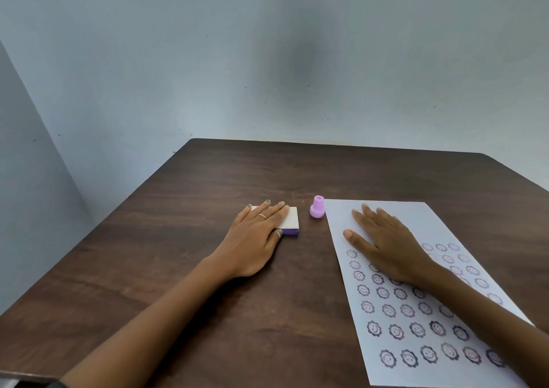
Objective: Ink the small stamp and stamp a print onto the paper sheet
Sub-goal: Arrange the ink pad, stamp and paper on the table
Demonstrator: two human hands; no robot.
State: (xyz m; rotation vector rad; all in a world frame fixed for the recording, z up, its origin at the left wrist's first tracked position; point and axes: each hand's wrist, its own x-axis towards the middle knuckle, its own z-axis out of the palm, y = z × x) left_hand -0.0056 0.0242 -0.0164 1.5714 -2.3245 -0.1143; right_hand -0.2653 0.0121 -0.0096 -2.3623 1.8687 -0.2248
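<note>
A small pink stamp (317, 208) stands upright on the brown table, between the ink pad and the paper, with neither hand touching it. The ink pad (291, 220) is a flat box with a white lid and a purple base, its lid shut. My left hand (256, 236) lies on the pad, fingers over the lid and thumb against its near side. A white paper sheet (416, 212) carries several rows of purple smiley prints on its near part. My right hand (386, 242) rests flat on the sheet, fingers spread, holding nothing.
The wooden table (184, 239) reaches to a pale blue wall at the back and on the left. The paper's far strip bears no prints.
</note>
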